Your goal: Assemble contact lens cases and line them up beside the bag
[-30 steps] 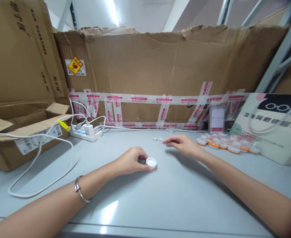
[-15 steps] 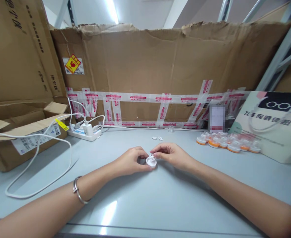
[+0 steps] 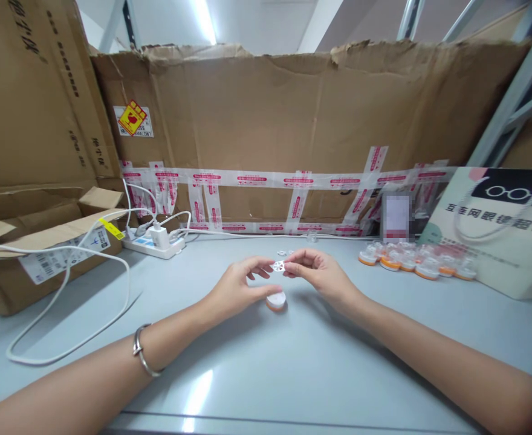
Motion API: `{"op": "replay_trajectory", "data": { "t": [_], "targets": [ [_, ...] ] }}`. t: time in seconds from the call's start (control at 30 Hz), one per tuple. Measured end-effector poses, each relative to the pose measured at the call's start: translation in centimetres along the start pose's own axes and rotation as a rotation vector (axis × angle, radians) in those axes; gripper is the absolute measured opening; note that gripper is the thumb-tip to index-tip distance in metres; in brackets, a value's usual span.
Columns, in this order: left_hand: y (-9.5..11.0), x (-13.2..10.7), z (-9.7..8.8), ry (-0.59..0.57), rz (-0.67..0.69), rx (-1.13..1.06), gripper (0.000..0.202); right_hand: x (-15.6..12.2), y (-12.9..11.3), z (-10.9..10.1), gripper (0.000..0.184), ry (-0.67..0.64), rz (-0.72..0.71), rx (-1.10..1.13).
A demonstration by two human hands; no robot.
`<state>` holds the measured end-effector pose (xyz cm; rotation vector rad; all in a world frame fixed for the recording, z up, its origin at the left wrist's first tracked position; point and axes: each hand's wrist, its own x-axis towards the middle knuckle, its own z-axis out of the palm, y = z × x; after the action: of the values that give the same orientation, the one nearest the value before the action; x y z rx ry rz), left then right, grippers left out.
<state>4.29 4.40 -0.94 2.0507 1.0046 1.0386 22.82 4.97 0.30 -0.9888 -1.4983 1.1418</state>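
Between its thumb and fingers, my right hand (image 3: 315, 272) pinches a small white plastic piece with cut-out openings (image 3: 278, 266), raised above the table. My left hand (image 3: 243, 281) comes in from the other side with thumb and fingers apart. Its fingertips are at the piece's left edge; whether they touch it I cannot tell. Below, a round white case with an orange base (image 3: 275, 301) sits on the table, partly covered by my left thumb. More small white pieces (image 3: 282, 252) lie behind the hands, partly hidden by my right fingers.
Several clear-topped, orange-based round cases (image 3: 427, 266) are grouped at the right, beside a paper bag (image 3: 497, 241). A power strip (image 3: 161, 244) with white cables and an open carton (image 3: 3, 278) occupy the left. A large taped cardboard panel (image 3: 266, 121) stands behind.
The white piece has come up off the round case in my right hand. My left hand has let go of the case and its fingers have risen toward the piece.
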Motion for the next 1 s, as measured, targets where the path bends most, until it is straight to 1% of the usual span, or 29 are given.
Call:
{"op": "replay_trajectory", "data": {
  "t": [0.07,0.13,0.23,0.33,0.37,0.43,0.53,0.57,0.6,0.63,0.67,0.73,0.77,0.8,0.83,0.87,0.93,1.0],
  "targets": [
    [0.5,0.0,0.1,0.066,-0.006,-0.089,0.033,-0.4,0.0,0.5,0.017,-0.002,0.008,0.063],
    [0.7,0.1,0.2,0.087,-0.025,-0.158,0.025,-0.7,0.1,0.9,0.018,-0.037,0.015,0.114],
    [0.5,0.2,0.3,0.144,-0.055,-0.246,0.024,-0.9,0.7,1.1,0.02,-0.079,0.024,0.168],
    [0.3,0.5,0.4,0.174,-0.087,-0.35,0.027,-0.9,1.4,1.1,0.022,-0.079,0.047,0.179],
    [0.3,0.6,0.5,0.158,-0.108,-0.39,0.029,-1.0,1.5,1.2,0.023,-0.077,0.054,0.181],
    [0.2,0.7,0.4,0.088,-0.158,-0.475,0.031,-1.1,1.6,1.5,0.025,-0.085,0.064,0.199],
    [-0.2,1.0,0.4,-0.032,-0.188,-0.569,0.025,-1.1,1.2,1.8,0.025,-0.14,0.082,0.22],
    [-0.4,1.1,0.3,-0.042,-0.178,-0.583,0.022,-0.9,1.0,1.6,0.025,-0.167,0.082,0.21],
    [-0.6,1.1,0.3,-0.027,-0.163,-0.589,0.021,-0.6,0.8,1.3,0.026,-0.178,0.069,0.191],
    [-0.7,1.2,0.2,0.008,-0.151,-0.59,0.022,-0.2,0.7,0.7,0.026,-0.167,0.042,0.166],
    [-0.8,1.2,0.1,0.057,-0.144,-0.59,0.023,0.4,0.7,-0.1,0.027,-0.122,0.001,0.133],
    [-0.9,1.2,-0.2,0.153,-0.142,-0.595,0.026,1.8,1.3,-2.3,0.027,0.086,-0.122,0.044],
    [-0.9,1.1,-0.4,0.182,-0.145,-0.602,0.027,2.6,1.8,-3.5,0.027,0.18,-0.165,-0.054],
    [-0.8,1.1,-0.5,0.199,-0.146,-0.609,0.027,3.4,2.5,-4.6,0.027,0.25,-0.203,-0.203],
    [-0.8,1.0,-0.7,0.201,-0.143,-0.613,0.028,4.2,3.2,-5.5,0.026,0.282,-0.232,-0.402],
    [-0.7,1.0,-0.7,0.191,-0.138,-0.609,0.028,4.8,4.0,-6.3,0.026,0.273,-0.244,-0.612],
    [-0.5,0.9,-0.7,0.152,-0.132,-0.583,0.029,5.8,5.3,-6.9,0.03,0.214,-0.246,-0.706],
    [-0.3,0.8,-0.5,0.107,-0.13,-0.548,0.029,6.1,6.2,-6.8,0.034,0.114,-0.26,-0.741]
  ]
}}
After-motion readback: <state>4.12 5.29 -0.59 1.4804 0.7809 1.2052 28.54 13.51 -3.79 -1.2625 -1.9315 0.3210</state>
